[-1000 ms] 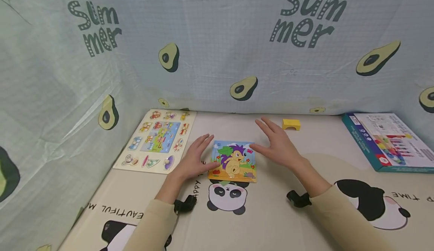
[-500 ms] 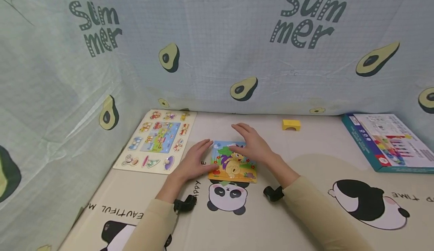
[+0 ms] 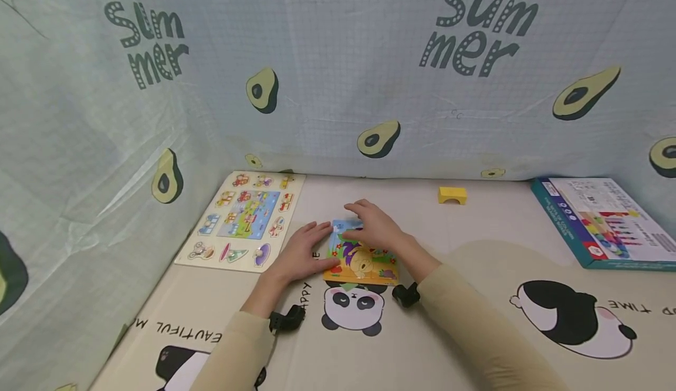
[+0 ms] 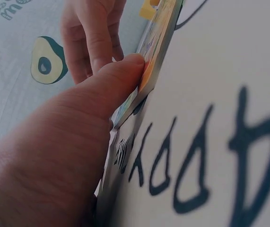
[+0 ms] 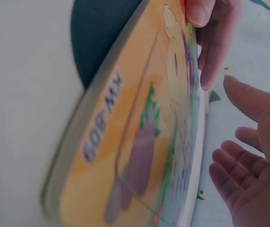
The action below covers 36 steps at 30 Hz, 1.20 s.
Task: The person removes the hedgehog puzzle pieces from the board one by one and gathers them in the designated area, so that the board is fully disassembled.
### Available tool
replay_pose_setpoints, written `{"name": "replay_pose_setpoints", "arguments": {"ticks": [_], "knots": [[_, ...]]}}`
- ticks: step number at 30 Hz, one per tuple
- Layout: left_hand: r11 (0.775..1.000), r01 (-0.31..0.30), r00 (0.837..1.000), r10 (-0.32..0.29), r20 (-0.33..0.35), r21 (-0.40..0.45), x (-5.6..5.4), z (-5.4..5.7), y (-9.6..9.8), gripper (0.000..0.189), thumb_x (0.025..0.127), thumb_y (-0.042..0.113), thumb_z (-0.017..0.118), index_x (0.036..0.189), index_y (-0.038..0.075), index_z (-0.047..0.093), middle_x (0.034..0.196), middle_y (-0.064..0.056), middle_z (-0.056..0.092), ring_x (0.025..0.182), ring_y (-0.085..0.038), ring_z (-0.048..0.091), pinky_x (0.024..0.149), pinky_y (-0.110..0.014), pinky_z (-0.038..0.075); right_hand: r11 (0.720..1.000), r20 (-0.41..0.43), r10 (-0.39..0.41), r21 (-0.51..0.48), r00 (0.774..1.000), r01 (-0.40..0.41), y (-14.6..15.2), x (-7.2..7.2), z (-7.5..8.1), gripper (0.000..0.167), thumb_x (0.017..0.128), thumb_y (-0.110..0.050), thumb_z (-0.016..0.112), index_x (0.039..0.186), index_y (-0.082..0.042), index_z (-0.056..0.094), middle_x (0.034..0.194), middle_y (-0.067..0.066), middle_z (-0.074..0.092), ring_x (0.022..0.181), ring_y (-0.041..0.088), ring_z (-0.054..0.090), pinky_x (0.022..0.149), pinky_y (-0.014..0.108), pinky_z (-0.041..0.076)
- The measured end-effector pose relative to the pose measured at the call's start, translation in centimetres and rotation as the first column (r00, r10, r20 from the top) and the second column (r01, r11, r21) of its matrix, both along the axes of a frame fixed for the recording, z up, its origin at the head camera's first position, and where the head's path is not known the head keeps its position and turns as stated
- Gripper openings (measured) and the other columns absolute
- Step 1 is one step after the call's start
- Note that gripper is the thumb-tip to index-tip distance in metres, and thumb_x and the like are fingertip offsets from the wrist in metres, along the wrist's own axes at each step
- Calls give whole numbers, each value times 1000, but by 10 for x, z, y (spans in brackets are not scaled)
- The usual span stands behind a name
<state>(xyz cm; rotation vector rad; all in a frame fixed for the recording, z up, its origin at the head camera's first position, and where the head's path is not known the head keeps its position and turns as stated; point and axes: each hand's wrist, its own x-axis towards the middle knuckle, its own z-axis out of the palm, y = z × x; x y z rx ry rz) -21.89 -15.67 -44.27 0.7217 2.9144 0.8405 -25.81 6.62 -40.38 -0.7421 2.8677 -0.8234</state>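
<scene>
A small jigsaw puzzle board (image 3: 364, 265) with a purple-spined hedgehog lies flat in the middle of the cloth-covered table. My left hand (image 3: 298, 255) is at its left side, and the left thumb (image 4: 120, 73) rests on the board's lower left edge in the left wrist view. Over the upper part of the board is my right hand (image 3: 376, 226), its fingers loosely bent and nothing between them. In the right wrist view, that right hand (image 5: 262, 151) is apart from the picture surface. Part of the hedgehog's head and the sky is hidden beneath it in the head view.
A knob puzzle board (image 3: 248, 221) with vehicles and toys lies at the back left. A yellow arch block (image 3: 452, 195) sits near the back wall. To the right lies a flat teal box (image 3: 607, 221). Patterned fabric (image 3: 317, 56) encloses the back and left.
My right hand has moved left, from beside the puzzle board's right edge to over its upper part. The left hand has stayed nearly still at the left edge.
</scene>
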Motion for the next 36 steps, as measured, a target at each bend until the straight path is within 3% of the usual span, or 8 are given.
{"name": "replay_pose_setpoints", "arguments": {"ticks": [9,19,28,36], "knots": [[1000,-21,1000,21,15,-1,2,2,0,79,87,50,75,150,11,50,155,-4,45,149,-33,25,117,-54,24,999,78,-33,36,996,30,-10,2,-6,62,90,-35,78,141,-7,57,138,13,54,121,28,55,106,42,45],[1000,-12,1000,12,10,-2,2,3,-1,77,87,48,75,150,10,50,155,-5,45,149,-33,24,118,-53,23,993,88,-76,95,993,68,-19,6,-6,54,91,-36,77,134,-6,63,136,13,52,119,28,52,106,42,44],[1000,-13,1000,13,11,2,2,2,-1,77,87,49,75,149,11,51,156,-5,45,149,-32,24,118,-54,23,993,138,-106,61,985,98,-24,6,-7,49,92,-30,76,131,-4,62,133,16,49,108,26,53,101,39,49],[1000,-9,1000,9,21,0,2,3,1,77,87,49,75,150,11,51,156,-5,44,150,-33,23,118,-54,23,993,186,-119,13,975,118,-22,6,-9,49,93,-26,76,132,-3,58,131,17,47,108,27,51,100,37,50]]}}
